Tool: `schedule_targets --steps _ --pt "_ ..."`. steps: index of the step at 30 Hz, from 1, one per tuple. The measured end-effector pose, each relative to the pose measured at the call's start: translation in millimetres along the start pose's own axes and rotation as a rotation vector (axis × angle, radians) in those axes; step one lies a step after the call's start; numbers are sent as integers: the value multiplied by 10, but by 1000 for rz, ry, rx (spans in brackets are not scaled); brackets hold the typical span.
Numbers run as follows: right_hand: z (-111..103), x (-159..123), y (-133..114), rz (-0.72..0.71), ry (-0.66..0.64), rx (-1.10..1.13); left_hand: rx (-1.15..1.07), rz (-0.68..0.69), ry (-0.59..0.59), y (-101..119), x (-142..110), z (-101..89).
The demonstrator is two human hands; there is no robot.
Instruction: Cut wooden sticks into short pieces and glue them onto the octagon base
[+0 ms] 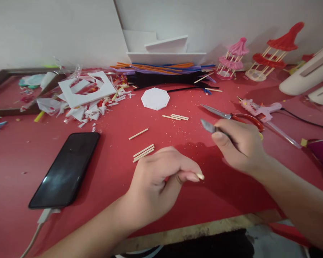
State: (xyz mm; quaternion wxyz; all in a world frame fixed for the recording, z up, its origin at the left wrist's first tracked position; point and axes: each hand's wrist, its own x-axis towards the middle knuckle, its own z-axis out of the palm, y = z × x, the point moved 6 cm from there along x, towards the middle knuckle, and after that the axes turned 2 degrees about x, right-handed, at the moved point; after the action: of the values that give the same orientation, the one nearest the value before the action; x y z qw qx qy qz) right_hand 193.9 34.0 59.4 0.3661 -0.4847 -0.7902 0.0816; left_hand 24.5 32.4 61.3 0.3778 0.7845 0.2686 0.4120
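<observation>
Between the thumb and fingertips of my left hand (164, 179) is a wooden stick (201, 176), with only its pale end showing. My right hand (238, 143) is closed around a knife (208, 126), its short blade pointing left and its handle mostly hidden. Beyond my left hand lie several short wooden sticks (143, 152) side by side, and one single stick (138, 134). Another small group of sticks (179, 117) lies farther back. A white foam octagon (155, 98) with small holes near its edge rests flat behind them.
Red-handled pliers (220, 111) and a pink glue gun (261, 109) lie right. A phone (66, 170) with a cable is at left, below foam scraps (88, 107). Pipe cleaners (167, 77) lie at the back, near pink (233, 59) and red (274, 53) stick-framed models.
</observation>
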Motion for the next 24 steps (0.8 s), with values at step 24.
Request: schedule_targets --steps 24 --pt "237 -113 -343 -138 -191 213 52 -89 -21 -116 10 16"
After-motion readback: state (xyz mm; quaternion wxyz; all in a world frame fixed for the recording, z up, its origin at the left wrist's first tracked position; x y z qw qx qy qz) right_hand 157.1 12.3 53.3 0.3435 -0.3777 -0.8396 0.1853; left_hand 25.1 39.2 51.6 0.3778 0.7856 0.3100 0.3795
